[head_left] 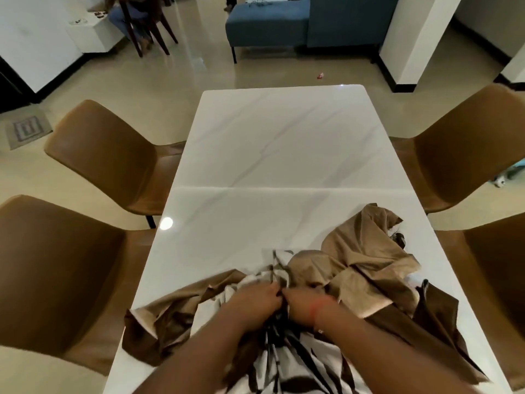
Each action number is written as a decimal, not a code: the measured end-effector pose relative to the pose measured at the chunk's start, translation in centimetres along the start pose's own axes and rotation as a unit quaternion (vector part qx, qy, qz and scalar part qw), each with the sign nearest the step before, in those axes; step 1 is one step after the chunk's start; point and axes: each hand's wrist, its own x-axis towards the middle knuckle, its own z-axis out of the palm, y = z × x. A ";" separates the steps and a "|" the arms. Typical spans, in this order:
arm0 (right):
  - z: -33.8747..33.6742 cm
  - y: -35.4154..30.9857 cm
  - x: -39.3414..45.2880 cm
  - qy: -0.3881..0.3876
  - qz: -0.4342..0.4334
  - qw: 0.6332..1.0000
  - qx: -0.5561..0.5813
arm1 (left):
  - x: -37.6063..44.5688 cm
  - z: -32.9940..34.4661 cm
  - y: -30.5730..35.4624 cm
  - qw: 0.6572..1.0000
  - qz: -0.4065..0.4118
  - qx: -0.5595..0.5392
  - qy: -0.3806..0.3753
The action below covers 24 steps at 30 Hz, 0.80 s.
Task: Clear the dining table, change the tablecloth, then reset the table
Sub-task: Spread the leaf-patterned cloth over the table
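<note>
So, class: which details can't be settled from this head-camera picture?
- Fingertips of left hand and right hand: buried in the tablecloth.
- Table near edge: covered by cloth and arms.
- Small red object on the floor: too small.

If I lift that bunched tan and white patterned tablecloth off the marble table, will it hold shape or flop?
The bunched tan and white patterned tablecloth will probably flop: it lies in loose folds. It likely slides easily on the glossy white marble table. Both hands gather it, so loose ends may trail.
</note>
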 end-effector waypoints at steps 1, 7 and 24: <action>-3.2 0.5 1.3 0.020 0.007 1.000 0.014 | 2.0 -0.4 -2.2 0.998 0.002 0.002 0.070; -22.0 5.8 5.8 0.421 0.092 0.892 0.136 | 10.3 -14.3 -12.0 0.892 -0.303 -0.044 0.333; 8.6 8.5 -3.0 0.353 0.090 0.931 -0.016 | -3.8 3.8 0.4 0.780 -0.488 -0.331 0.209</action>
